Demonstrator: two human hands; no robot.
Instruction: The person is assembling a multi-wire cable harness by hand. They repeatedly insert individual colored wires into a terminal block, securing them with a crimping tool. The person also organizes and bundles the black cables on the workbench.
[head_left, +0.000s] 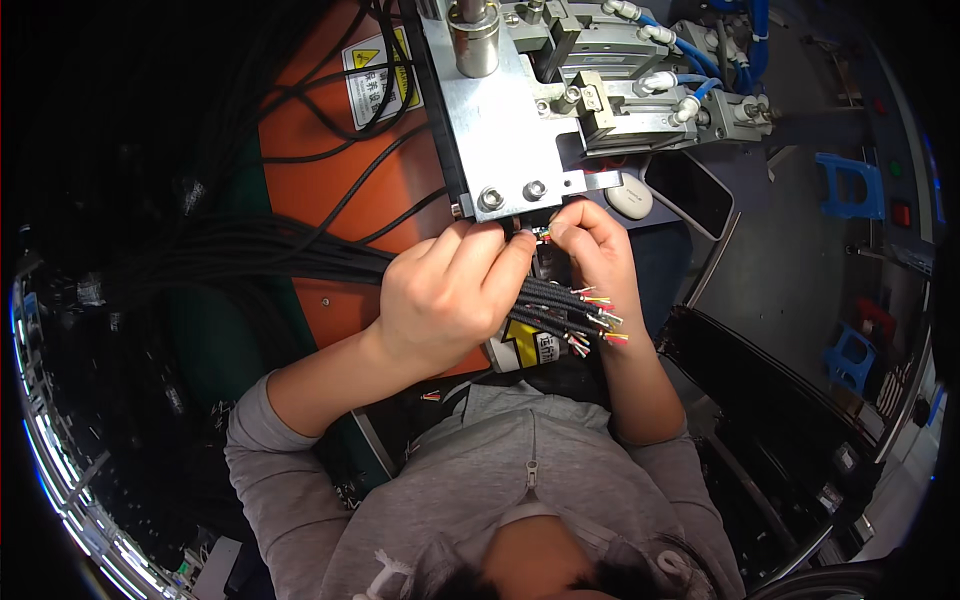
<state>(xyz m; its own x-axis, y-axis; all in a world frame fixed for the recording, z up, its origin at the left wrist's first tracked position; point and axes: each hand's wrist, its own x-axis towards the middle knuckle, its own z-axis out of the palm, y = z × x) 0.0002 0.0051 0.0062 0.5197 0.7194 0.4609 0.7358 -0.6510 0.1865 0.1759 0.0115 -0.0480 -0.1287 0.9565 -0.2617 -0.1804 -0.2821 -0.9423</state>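
Note:
My left hand is closed over a bundle of black braided cables, with its thumb and fingertips at the front edge of a metal machine plate. The stripped ends of the bundle, with thin red, yellow and white wires, stick out to the right below that hand. My right hand pinches small coloured wires close to the left fingertips, just under the plate's front edge. Fingers and plate partly hide the end of the cable being held there.
Pneumatic cylinders with blue hoses stand behind, on the right. A white round case and a phone lie beside the machine. Long black cables run leftward across the orange surface. Blue stools stand at far right.

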